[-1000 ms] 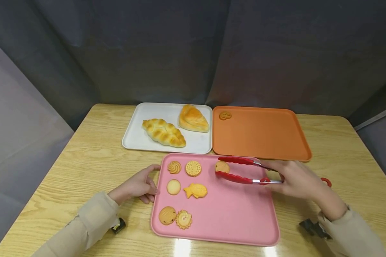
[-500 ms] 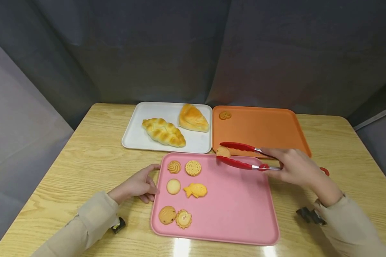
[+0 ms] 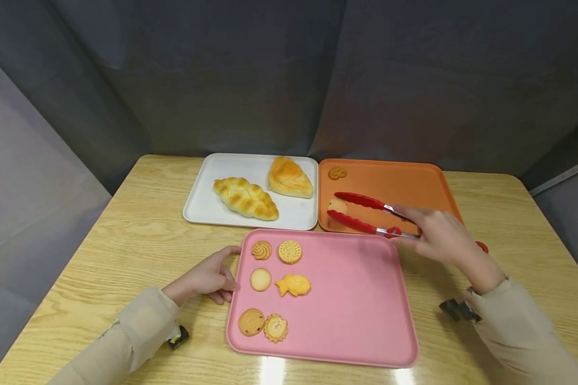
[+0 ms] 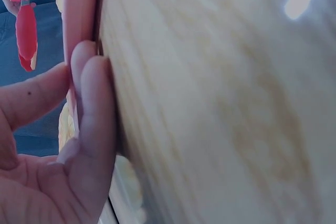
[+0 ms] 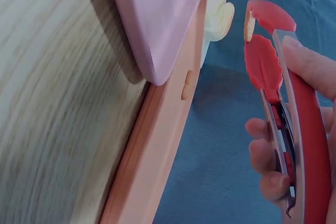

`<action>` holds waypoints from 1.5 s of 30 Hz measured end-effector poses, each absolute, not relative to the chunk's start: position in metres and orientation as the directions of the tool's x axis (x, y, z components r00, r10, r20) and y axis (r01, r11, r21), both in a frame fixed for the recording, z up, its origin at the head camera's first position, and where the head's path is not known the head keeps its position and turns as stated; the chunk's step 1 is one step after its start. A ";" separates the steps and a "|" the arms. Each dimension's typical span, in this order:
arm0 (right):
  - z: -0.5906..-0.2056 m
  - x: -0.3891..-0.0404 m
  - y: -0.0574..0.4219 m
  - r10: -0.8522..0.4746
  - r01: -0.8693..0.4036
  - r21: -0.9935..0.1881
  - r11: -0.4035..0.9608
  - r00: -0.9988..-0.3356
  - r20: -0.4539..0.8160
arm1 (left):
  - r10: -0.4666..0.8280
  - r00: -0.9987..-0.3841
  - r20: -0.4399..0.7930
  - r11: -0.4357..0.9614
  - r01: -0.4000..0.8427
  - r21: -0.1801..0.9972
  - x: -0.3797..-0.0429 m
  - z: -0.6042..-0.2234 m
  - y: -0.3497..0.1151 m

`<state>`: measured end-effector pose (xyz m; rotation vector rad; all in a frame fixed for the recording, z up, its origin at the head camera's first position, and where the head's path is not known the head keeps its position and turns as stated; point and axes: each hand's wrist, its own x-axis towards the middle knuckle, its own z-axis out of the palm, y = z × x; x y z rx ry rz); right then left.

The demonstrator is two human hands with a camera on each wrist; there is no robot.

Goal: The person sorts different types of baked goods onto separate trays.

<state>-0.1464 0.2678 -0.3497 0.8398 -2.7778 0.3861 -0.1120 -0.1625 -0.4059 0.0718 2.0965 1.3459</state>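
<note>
Right hand point(image 3: 438, 235) clamps red tongs point(image 3: 366, 214) on a small cookie point(image 3: 337, 205) held over the orange tray point(image 3: 414, 192); left hand point(image 3: 207, 278) rests at the pink tray point(image 3: 356, 310).

Wooden counter point(image 3: 125, 240) carries three trays: pink tray nearest, white tray point(image 3: 202, 206) far left, orange tray far right, the last two side by side and just behind the pink one. White tray holds a braided loaf point(image 3: 245, 198) and a wedge-shaped pastry point(image 3: 289, 177), close together. Pink tray holds six cookies point(image 3: 279, 283) grouped in its left part. Orange tray bears one pretzel-shaped cookie point(image 3: 337, 172) in its far left corner, apart from the tongs. Tong tips are closed on the small cookie above the orange tray's near left area. Left hand lies relaxed, fingers straight, fingertips against the pink tray's left rim, holding nothing. Nothing lies between tongs and tray surface.
</note>
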 end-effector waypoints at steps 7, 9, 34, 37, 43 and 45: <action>-0.353 -0.158 0.266 -0.459 -0.507 -0.203 0.838 -0.855 0.243 | 0.362 -0.800 -0.478 0.476 -0.282 0.833 -0.112 -0.404 -0.162; -0.356 -0.162 0.265 -0.442 -0.488 -0.205 0.848 -0.866 0.233 | 0.359 -0.801 -0.479 0.478 -0.284 0.831 -0.112 -0.404 -0.162; -0.371 -0.211 0.258 -0.346 -0.349 -0.229 0.909 -0.937 0.051 | 0.379 -0.798 -0.468 0.467 -0.271 0.841 -0.111 -0.402 -0.161; -0.374 -0.213 0.257 -0.349 -0.348 -0.220 0.912 -0.937 0.036 | 0.378 -0.798 -0.470 0.469 -0.273 0.840 -0.111 -0.402 -0.161; -0.378 -0.216 0.255 -0.317 -0.309 -0.218 0.926 -0.949 0.002 | 0.377 -0.797 -0.472 0.468 -0.276 0.839 -0.111 -0.403 -0.162; -0.379 -0.217 0.254 -0.302 -0.291 -0.227 0.929 -0.953 -0.017 | 0.377 -0.797 -0.472 0.468 -0.276 0.840 -0.111 -0.403 -0.162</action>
